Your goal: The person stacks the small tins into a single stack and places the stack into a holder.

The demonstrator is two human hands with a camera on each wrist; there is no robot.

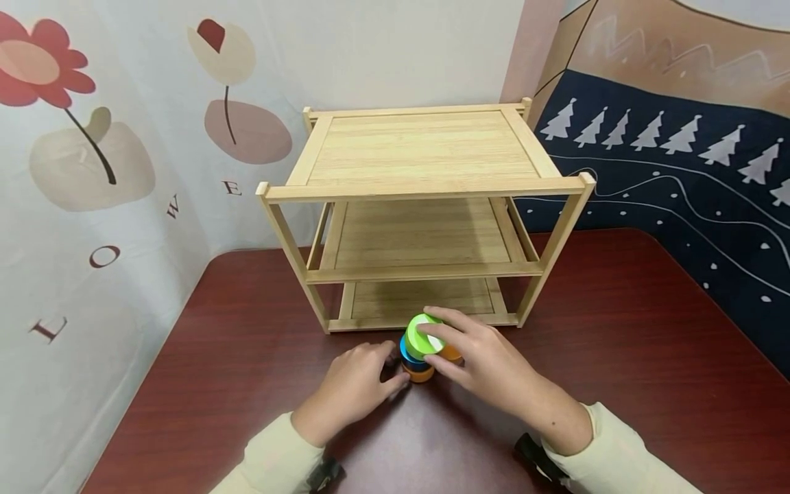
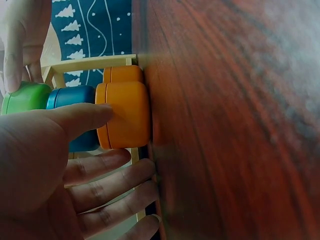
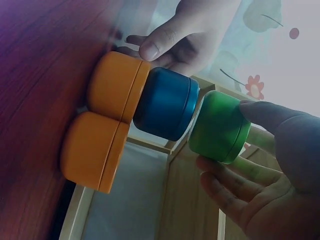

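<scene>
Surface is a dark red-brown wood-grain table [image 1: 247,391], with a pale sheen near the person; behind it hangs a pale backdrop [image 1: 395,55] printed with flowers and letters, and to the right a navy panel [image 1: 617,171] with white fir trees; a three-tier light-wood shelf [image 1: 426,147] stands on the table toward the backdrop, its long side facing the person. Four lidded canisters are before the shelf's front edge; a lower orange canister [image 3: 117,85] stands upright on the table, with a second orange canister [image 3: 92,147] touching it on the right; a blue canister [image 3: 165,105] stands upright on the lower orange canister; a green canister [image 3: 220,127] is directly above the blue one, though contact between these two cannot be confirmed. The green canister's lid faces up; its body is squat, with no marked long axis, and its base-to-lid axis is near vertical, roughly in line with the blue one's. Right hand [image 1: 494,363] is partly closed, thumb and fingers gripping the green canister at its sides; left hand [image 1: 358,377] is loosely spread, thumb at the lower orange canister, fingers relaxed alongside, grasping nothing.
</scene>
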